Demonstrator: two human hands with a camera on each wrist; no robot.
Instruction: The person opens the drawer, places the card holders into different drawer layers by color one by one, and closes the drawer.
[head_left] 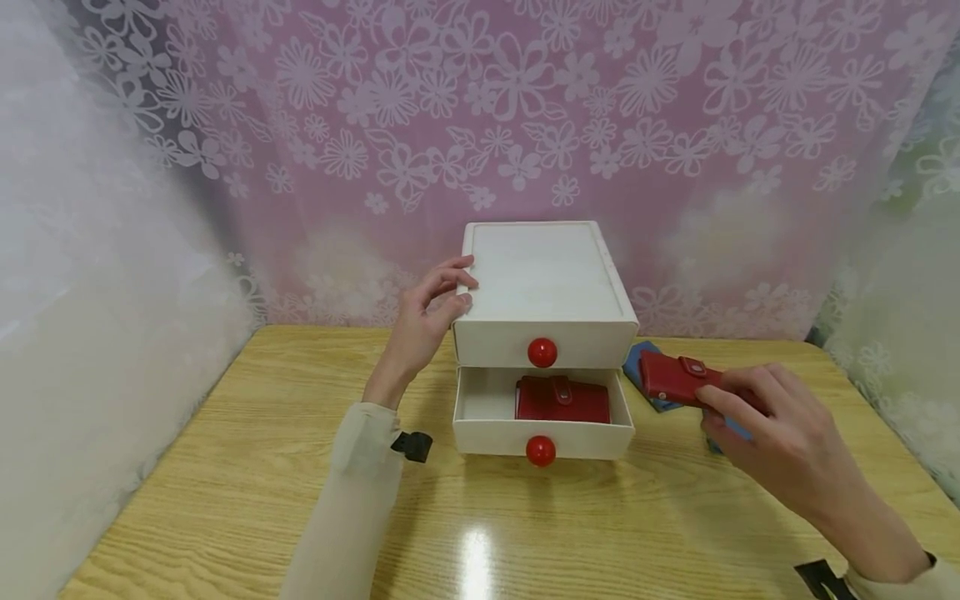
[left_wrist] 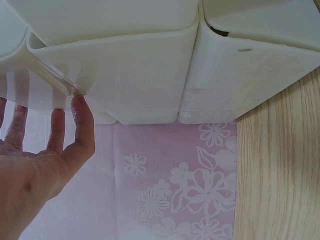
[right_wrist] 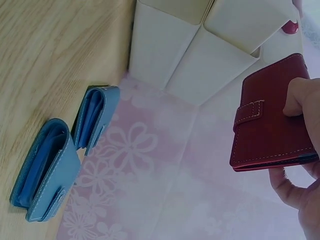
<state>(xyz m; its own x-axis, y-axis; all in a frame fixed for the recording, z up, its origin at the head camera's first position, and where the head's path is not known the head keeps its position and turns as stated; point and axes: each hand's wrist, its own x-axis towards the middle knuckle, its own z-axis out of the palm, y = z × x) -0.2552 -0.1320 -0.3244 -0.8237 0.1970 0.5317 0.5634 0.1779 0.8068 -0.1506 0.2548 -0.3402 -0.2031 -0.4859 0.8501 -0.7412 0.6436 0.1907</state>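
Observation:
A white two-drawer box [head_left: 536, 271] stands on the table, its lower drawer [head_left: 487, 435] pulled out and its upper drawer [head_left: 495, 343] closed. Inside the lower drawer, toward its right side, lies a red wallet [head_left: 558, 402] with a snap strap. My left hand [head_left: 420, 325] rests on the top left edge of the box, fingertips touching it. Right of the box, my right hand [head_left: 787, 437] pinches a second red wallet [head_left: 667, 379] between thumb and fingers, held above the table. Two blue wallets [right_wrist: 102, 112] sit below it, partly hidden in the head view.
The wooden table [head_left: 247, 467] carries the box and the blue wallets. Round red knobs [head_left: 542, 352] stick out from both drawer fronts. A pink floral curtain [head_left: 450, 125] hangs right behind, with pale sheeting [head_left: 112, 250] at the left side.

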